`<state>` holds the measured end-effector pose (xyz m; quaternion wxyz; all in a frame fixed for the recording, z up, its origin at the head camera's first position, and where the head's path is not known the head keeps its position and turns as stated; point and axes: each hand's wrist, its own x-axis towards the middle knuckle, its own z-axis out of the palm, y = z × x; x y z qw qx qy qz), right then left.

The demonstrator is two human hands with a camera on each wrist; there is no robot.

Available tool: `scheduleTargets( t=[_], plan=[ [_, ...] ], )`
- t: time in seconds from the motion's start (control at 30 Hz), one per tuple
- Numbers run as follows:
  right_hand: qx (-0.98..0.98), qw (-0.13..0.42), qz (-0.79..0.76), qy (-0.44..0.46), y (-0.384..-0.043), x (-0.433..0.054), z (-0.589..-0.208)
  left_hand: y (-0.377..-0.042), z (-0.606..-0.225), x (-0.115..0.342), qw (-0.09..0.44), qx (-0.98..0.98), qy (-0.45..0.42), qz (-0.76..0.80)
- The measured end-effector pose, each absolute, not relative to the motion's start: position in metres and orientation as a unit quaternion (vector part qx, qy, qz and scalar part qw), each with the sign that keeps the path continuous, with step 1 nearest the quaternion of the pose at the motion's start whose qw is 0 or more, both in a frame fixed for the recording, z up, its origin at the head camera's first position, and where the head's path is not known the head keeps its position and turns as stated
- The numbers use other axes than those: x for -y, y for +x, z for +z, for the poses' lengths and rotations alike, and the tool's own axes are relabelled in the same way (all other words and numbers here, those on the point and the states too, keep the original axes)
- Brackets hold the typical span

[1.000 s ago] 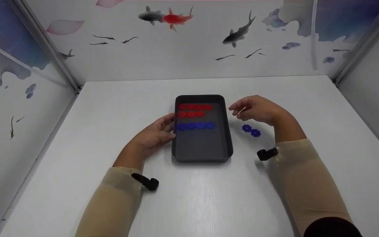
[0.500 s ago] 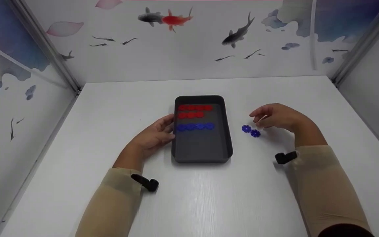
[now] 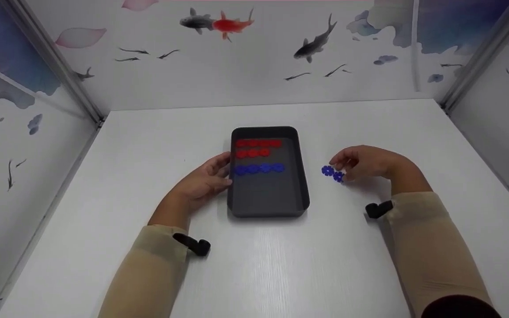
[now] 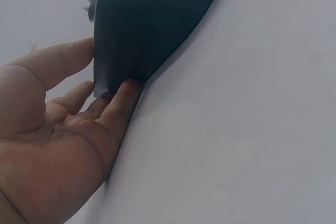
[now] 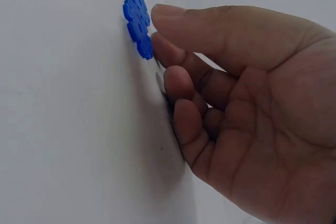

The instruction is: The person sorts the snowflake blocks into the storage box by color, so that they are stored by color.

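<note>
A dark grey tray (image 3: pixel 268 201) lies on the white table. My left hand (image 3: pixel 199 182) touches its left outer wall with slightly bent fingers; the left wrist view shows the fingertips against the wall (image 4: pixel 152 19). To the tray's right, two blue flower-shaped plastic discs (image 3: pixel 328 170) lie on the table, touching or overlapping. Beside them is my right hand (image 3: pixel 365 163), thumb and index finger at the edge of the nearer disc. In the right wrist view, the fingers are loosely bent and a small gap shows between the thumb and the blue discs (image 5: pixel 137 24).
Inside the tray, a row of several red discs (image 3: pixel 259 143) lies at the far end. A shorter red row (image 3: pixel 252 153) and a row of several blue discs (image 3: pixel 259 168) lie below it. Printed white panels (image 3: pixel 254 79) wall the table's back and sides.
My right hand has moved from beside the tray's right rim, rightward and then down to the two blue discs. My left hand stays at the tray's side.
</note>
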<state>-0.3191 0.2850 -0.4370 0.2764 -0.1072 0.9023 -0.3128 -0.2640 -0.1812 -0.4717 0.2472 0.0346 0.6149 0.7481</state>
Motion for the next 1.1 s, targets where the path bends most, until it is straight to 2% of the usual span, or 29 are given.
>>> scheduleTargets(
  t=[0.77, 1.1],
  plan=[
    [-0.923, 0.239, -0.292, -0.078, -0.322, -0.291, -0.443, -0.264, -0.473, 0.183, 0.245, -0.612, 0.029, 0.751],
    [-0.926, 0.243, -0.282, -0.063, -0.321, -0.3, -0.438, -0.266, -0.475, 0.182, 0.246, -0.611, 0.03, 0.752]
  ],
)
